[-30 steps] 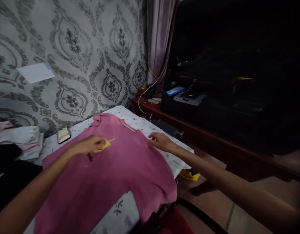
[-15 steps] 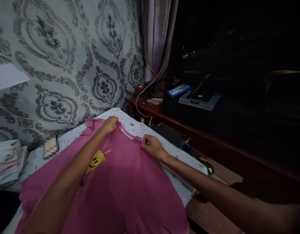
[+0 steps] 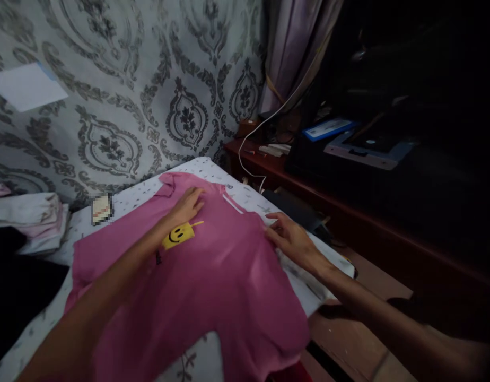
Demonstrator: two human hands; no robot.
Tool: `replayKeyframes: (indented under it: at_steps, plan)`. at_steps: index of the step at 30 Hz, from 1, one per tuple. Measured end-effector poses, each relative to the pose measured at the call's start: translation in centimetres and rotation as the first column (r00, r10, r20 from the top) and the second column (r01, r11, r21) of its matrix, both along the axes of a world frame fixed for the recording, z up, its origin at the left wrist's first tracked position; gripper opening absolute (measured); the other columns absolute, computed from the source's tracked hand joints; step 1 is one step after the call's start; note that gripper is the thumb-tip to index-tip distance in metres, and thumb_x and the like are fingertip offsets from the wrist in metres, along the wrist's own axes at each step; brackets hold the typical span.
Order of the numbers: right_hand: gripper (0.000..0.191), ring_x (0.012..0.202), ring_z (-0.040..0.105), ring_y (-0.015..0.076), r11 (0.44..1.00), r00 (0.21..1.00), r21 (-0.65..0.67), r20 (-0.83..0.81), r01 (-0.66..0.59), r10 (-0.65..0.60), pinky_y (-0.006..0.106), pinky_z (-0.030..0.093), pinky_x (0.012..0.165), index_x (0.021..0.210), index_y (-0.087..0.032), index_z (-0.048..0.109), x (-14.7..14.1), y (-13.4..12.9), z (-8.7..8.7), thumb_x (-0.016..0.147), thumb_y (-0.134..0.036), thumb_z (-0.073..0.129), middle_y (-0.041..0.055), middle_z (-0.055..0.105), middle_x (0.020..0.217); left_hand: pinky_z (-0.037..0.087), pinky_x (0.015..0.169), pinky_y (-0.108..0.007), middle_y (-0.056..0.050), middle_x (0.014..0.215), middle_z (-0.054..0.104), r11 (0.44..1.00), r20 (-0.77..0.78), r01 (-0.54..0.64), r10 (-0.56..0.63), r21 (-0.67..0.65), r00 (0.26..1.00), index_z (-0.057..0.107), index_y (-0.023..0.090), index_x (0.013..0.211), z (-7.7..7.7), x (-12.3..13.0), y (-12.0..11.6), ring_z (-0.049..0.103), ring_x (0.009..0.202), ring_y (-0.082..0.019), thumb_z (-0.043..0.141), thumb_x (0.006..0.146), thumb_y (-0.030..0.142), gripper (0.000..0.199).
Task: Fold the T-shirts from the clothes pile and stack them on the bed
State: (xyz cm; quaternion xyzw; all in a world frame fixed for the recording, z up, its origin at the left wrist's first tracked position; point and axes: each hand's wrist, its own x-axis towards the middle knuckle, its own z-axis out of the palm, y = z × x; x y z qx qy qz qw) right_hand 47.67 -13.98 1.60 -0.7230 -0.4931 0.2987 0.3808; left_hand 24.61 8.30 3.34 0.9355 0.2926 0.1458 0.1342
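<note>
A pink T-shirt [image 3: 221,254] with a yellow smiling print [image 3: 178,235] lies spread over a white patterned sheet [image 3: 205,167]. Its neckline points toward the far right side. My left hand [image 3: 188,206] rests on the upper part of the shirt, palm down with fingers stretched out, just above the print. At the shirt's right shoulder, my right hand [image 3: 290,241] has its fingers apart, the fingertips at the fabric's edge. Neither hand grips the cloth. Part of the shirt is hidden under my left forearm.
Folded clothes [image 3: 34,217] are stacked at the left, with black cloth [image 3: 22,297] in front of them. A small pixelated rectangular item [image 3: 102,209] lies by the wall. Right of the bed stands a dark red ledge [image 3: 277,159] with a white cable [image 3: 245,159].
Both hands have let go of the neckline. My left hand has come down flat onto the shirt, and my right hand has moved out to the shoulder. The camera view has shifted.
</note>
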Motion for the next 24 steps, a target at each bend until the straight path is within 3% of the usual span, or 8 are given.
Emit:
replayKeyframes:
  at_steps: [2,5,8,11,15,18,21,24]
  plan:
    - [0.047,0.073,0.066,0.0225,1.0,0.999,-0.005,-0.034,-0.011,0.01,0.034,0.051,0.069,0.128,-0.022,0.047,-0.6,-2.7,0.1,0.087,-0.045,0.054,0.0058,0.07,0.086,0.043,0.103,-0.041,-0.013,0.116,0.06,0.999,-0.018,-0.004,0.003,-0.035,1.0,0.058,0.014,0.113,0.5,-5.2,-2.8,0.055,0.114,-0.027,0.049,0.09,0.022,0.026]
    - [0.049,0.073,0.066,0.0236,0.996,1.0,-0.083,0.017,-0.01,0.011,0.036,0.051,0.069,0.128,-0.024,0.049,-2.0,-7.2,0.0,0.088,-0.051,0.053,0.0056,0.07,0.083,0.043,0.105,-0.043,-0.012,0.123,0.058,0.998,-0.059,-0.057,0.055,-0.036,0.997,0.056,0.021,0.121,0.9,-13.4,-8.3,0.054,0.119,-0.027,0.041,0.095,0.034,0.033]
    - [0.038,0.065,0.061,0.0225,0.983,0.983,-0.186,0.181,-0.002,0.037,0.035,0.046,0.064,0.11,-0.027,0.059,-3.7,-10.5,-0.2,0.086,-0.055,0.054,0.0038,0.066,0.075,0.042,0.109,-0.045,-0.01,0.129,0.057,0.964,-0.093,-0.265,0.265,0.017,0.96,0.057,0.026,0.12,1.2,-20.5,-14.4,0.054,0.122,-0.03,0.04,0.095,0.044,0.035]
    - [0.022,0.071,0.06,0.0226,0.986,0.947,-0.167,0.315,-0.01,0.063,0.035,0.044,0.066,0.082,-0.026,0.059,-5.0,-11.9,-0.5,0.081,-0.049,0.059,0.0051,0.064,0.076,0.041,0.111,-0.047,-0.006,0.13,0.058,0.92,-0.128,-0.392,0.39,0.008,0.912,0.055,0.032,0.124,1.3,-25.5,-20.1,0.055,0.124,-0.03,0.042,0.095,0.047,0.036]
    - [0.02,0.072,0.058,0.0213,1.0,0.956,-0.007,0.291,-0.016,0.018,0.033,0.045,0.065,0.068,-0.024,0.051,-6.0,-12.5,-0.2,0.077,-0.041,0.057,0.0053,0.06,0.076,0.049,0.101,-0.048,-0.006,0.128,0.062,0.922,-0.233,-0.386,0.377,0.006,0.896,0.058,0.032,0.125,0.8,-29.2,-25.4,0.06,0.116,-0.031,0.05,0.09,0.059,0.046]
    - [0.029,0.057,0.052,0.0159,0.992,0.994,0.067,-0.025,0.11,-0.109,0.029,0.043,0.053,0.074,-0.024,0.049,-6.7,-13.5,0.2,0.082,-0.051,0.056,-0.0008,0.054,0.064,0.055,0.09,-0.045,-0.006,0.122,0.064,0.938,-0.303,-0.341,0.343,0.06,0.889,0.062,0.03,0.123,0.2,-30.6,-27.5,0.064,0.107,-0.03,0.053,0.086,0.066,0.052]
    - [0.039,0.043,0.043,0.0124,0.956,0.9,0.03,-0.347,0.291,-0.263,0.025,0.036,0.041,0.083,-0.025,0.046,-7.4,-14.9,-0.1,0.079,-0.062,0.059,-0.0073,0.047,0.054,0.056,0.087,-0.041,-0.006,0.119,0.065,0.954,-0.3,-0.284,0.3,0.098,0.906,0.065,0.029,0.121,-0.1,-31.3,-28.3,0.066,0.103,-0.027,0.053,0.087,0.063,0.05]
    - [0.043,0.044,0.046,0.0126,0.931,0.846,-0.01,-0.414,0.366,-0.337,0.024,0.037,0.039,0.085,-0.024,0.05,-8.2,-16.1,-1.2,0.076,-0.063,0.065,-0.0062,0.051,0.056,0.055,0.089,-0.037,-0.005,0.121,0.066,0.969,-0.319,-0.223,0.244,0.103,0.916,0.066,0.03,0.123,-0.1,-31.9,-28.5,0.066,0.106,-0.026,0.054,0.088,0.059,0.047]
